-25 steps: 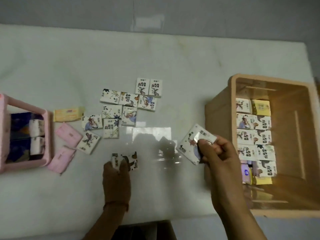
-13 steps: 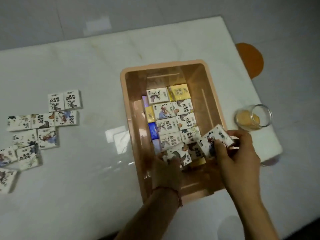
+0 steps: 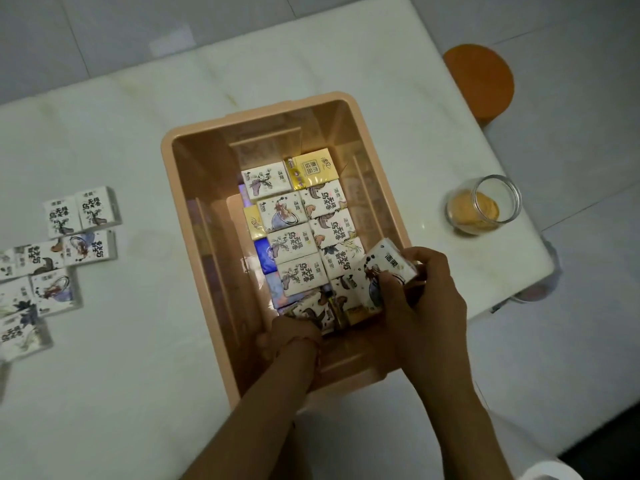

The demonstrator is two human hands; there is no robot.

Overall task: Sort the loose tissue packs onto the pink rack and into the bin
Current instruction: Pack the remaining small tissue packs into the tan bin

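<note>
A person is leaning over a peach bin (image 3: 204,181) that is sitting on a white tabletop (image 3: 138,375), with both hands working at the end nearest the camera. The right hand (image 3: 426,299) is gripping a tilted pack (image 3: 384,268), thumb and fingers curled round it, and is holding it over the bin's right rim, just above the packs already inside. The left hand (image 3: 294,337) is reaching down inside the bin and touching a printed pack (image 3: 308,311) lying at the near end. Its fingers are hidden behind the knuckles, so it cannot be told whether they are clasping that pack or only pressing on it. Stowed packs (image 3: 298,216) are lying in two neat rows down the middle of the bin, mostly white with ink drawings, with yellow and blue ones showing at the far end and along the left side. Loose packs (image 3: 59,258) are lying clustered on the tabletop well to the left. A glass jar (image 3: 483,206) is standing near the right edge, and an orange stool (image 3: 481,81) is showing beyond the far corner.
</note>
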